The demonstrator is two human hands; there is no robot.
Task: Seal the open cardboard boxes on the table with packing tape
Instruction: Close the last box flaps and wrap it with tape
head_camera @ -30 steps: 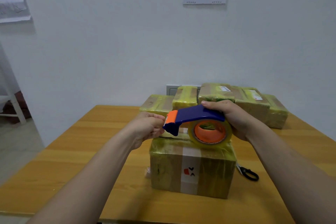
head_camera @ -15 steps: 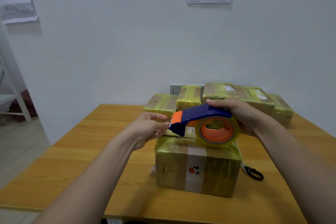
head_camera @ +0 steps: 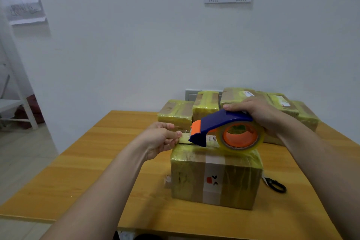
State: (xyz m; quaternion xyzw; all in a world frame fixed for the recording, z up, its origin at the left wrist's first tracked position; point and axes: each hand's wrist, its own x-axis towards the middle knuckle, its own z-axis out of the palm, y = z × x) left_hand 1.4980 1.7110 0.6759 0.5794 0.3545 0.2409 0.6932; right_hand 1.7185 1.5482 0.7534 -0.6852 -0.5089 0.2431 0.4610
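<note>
Blue-and-orange tape dispenser, yellow-taped brown box, black scissors

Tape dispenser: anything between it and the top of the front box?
Nothing visible. The right hand holds the tape dispenser just over the top of the front box. The left hand pinches the tape end at the box's upper left edge. The scissors lie on the table, right of the box.

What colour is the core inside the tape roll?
Orange; the tape roll core shows best in the head view.
</note>
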